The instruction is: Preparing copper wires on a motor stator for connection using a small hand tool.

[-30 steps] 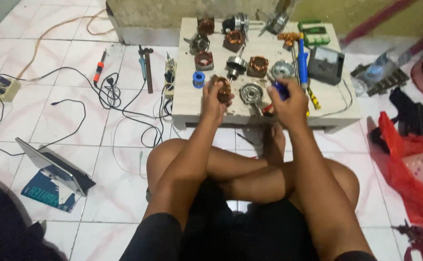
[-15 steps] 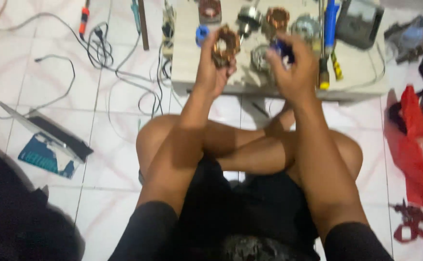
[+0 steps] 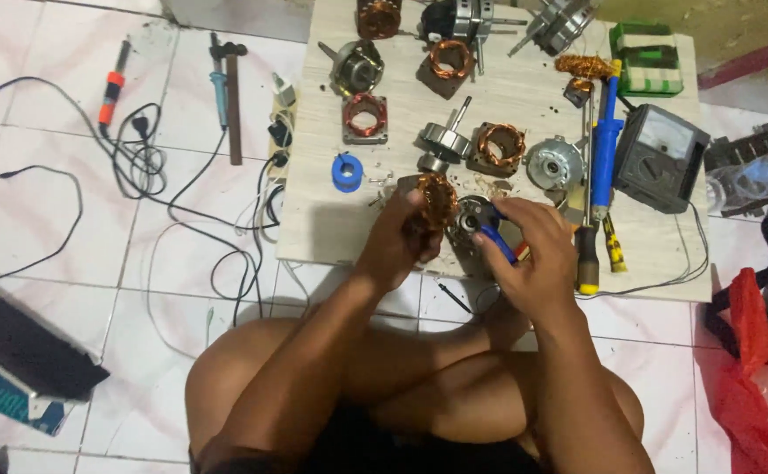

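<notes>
Over the near edge of the pale wooden tabletop my left hand is closed around a round copper-wound motor stator, lifted just above the board, while my right hand grips a blue-handled tool beside a round grey metal motor housing. I judge the tool could slip and nick the thin copper windings, or the stator could fall off that edge onto the tiles. A green-and-white box sits at the far right corner, a black rectangular meter below it.
</notes>
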